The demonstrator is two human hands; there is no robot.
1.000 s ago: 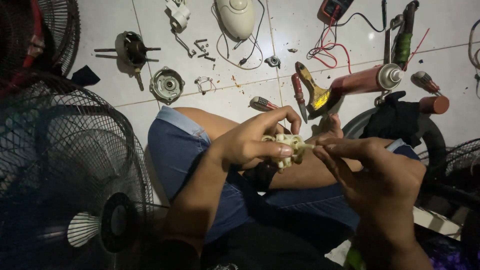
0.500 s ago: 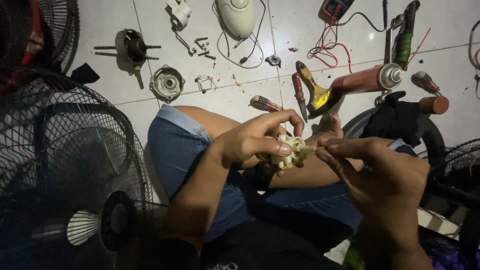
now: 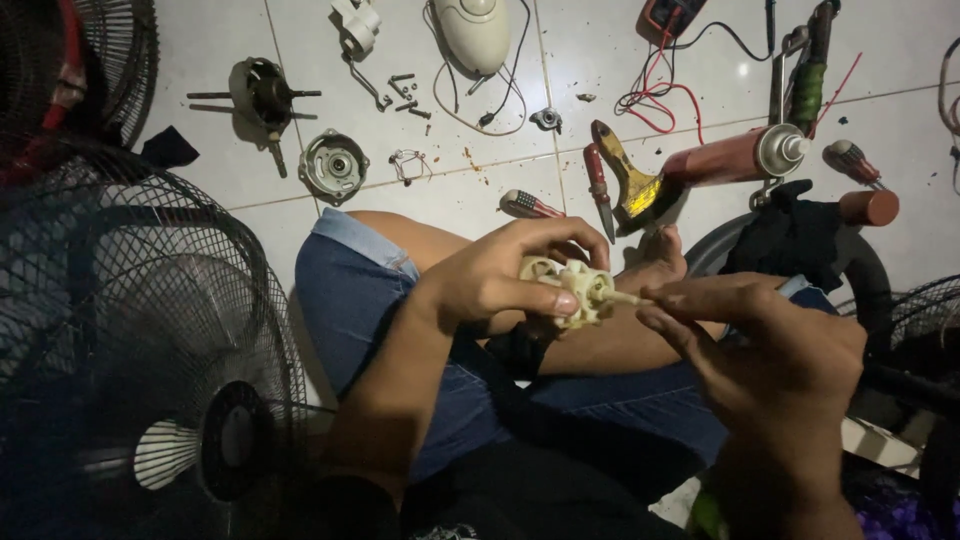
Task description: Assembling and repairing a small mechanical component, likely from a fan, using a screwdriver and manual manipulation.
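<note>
- Left hand (image 3: 500,275) gripped a cream plastic part (image 3: 570,285); right hand (image 3: 770,345) pinched its pin.
- Fan guard (image 3: 130,330) crowded the left; tools littered the far floor (image 3: 480,185).

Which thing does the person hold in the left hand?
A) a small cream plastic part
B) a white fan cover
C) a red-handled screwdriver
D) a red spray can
A: the left hand grips the small cream plastic part above the lap, while the right hand's fingertips touch its tip.
</note>
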